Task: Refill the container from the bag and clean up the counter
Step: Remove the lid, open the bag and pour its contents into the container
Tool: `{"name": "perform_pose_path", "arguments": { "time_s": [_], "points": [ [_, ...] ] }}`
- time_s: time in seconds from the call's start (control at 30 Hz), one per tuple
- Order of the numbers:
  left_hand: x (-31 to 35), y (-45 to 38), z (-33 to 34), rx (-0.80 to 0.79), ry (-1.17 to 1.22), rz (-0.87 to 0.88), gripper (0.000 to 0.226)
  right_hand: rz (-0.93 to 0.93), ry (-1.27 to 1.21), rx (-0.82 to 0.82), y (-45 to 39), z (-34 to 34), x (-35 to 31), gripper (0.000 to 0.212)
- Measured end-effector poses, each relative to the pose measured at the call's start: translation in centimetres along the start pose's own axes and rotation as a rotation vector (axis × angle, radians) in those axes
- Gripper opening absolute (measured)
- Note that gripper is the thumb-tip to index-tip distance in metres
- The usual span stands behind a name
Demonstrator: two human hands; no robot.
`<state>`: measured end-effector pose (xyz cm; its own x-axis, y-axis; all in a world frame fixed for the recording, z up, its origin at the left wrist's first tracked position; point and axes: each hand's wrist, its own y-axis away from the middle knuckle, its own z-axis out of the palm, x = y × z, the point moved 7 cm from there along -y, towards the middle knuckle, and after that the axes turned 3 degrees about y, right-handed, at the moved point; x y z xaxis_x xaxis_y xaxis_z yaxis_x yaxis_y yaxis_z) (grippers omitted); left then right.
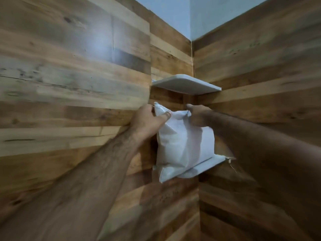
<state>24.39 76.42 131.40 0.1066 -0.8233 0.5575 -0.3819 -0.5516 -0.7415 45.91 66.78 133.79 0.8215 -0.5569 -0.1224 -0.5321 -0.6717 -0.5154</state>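
A white woven bag (184, 145) stands upright on the lower white corner shelf (205, 166), its bottom corner hanging over the shelf's front edge. My left hand (147, 119) grips the bag's top left corner, thumb across the front. My right hand (198, 115) holds the top right corner. Both arms reach up toward the corner of the room. No container is in view.
A second white corner shelf (187, 83) hangs just above the bag's top. Wood-panelled walls (69, 75) meet in the corner on both sides. A pale wall (199, 14) starts above the panelling.
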Motion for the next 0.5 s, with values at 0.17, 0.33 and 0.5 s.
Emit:
{"name": "perform_pose_path", "arguments": {
  "time_s": [0.17,0.33,0.5],
  "points": [
    [0.4,-1.3,0.5,0.022,-0.042,0.02,0.054,-0.039,-0.16,0.155,-2.1,0.5,0.7,0.023],
    [3.5,0.5,-0.1,0.064,-0.057,0.15,0.038,0.093,-0.347,0.386,0.3,0.3,2.2,0.027],
    [10.2,4.9,-0.5,0.142,-0.039,0.293,0.044,0.261,-0.651,0.512,4.0,-2.0,3.9,0.028]
  ]
}}
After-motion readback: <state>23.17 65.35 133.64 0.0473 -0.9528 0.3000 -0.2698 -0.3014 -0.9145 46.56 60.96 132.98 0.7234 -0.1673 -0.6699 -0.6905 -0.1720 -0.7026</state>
